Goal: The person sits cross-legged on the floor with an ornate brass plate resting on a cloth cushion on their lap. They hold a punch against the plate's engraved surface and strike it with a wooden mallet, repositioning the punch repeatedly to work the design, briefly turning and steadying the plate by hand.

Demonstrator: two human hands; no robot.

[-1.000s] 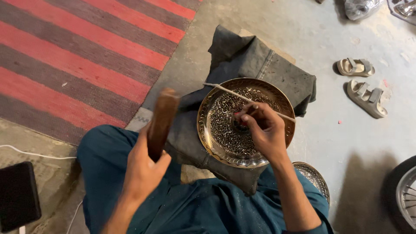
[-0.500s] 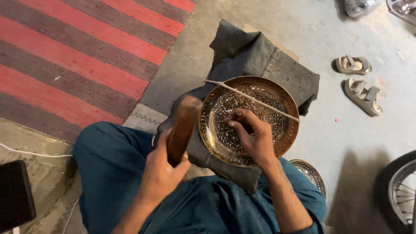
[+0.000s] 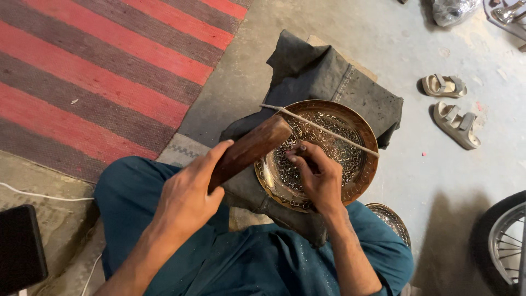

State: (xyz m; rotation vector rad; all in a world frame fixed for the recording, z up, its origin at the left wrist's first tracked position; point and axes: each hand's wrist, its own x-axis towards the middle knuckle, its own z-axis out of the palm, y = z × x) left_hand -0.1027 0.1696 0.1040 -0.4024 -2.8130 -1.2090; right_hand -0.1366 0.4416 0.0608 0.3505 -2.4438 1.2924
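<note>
A round engraved brass plate (image 3: 350,131) lies on a dark grey cloth (image 3: 323,71) over a block in front of my knees. My left hand (image 3: 186,197) grips a brown wooden mallet (image 3: 249,148), its head lowered close to the plate's left rim. My right hand (image 3: 318,175) rests on the plate and pinches a small dark chisel (image 3: 301,149) upright against the metal. A thin pale stick (image 3: 323,129) lies across the plate's upper part.
A red and brown striped rug (image 3: 98,71) covers the floor at left. Two beige sandals (image 3: 455,109) lie at right. A second engraved plate (image 3: 392,219) pokes out by my right knee. A wheel (image 3: 504,241) is at lower right, a black box (image 3: 19,246) at lower left.
My left hand has swung the mallet from upright down and to the right, toward the chisel. My right hand stays on the plate.
</note>
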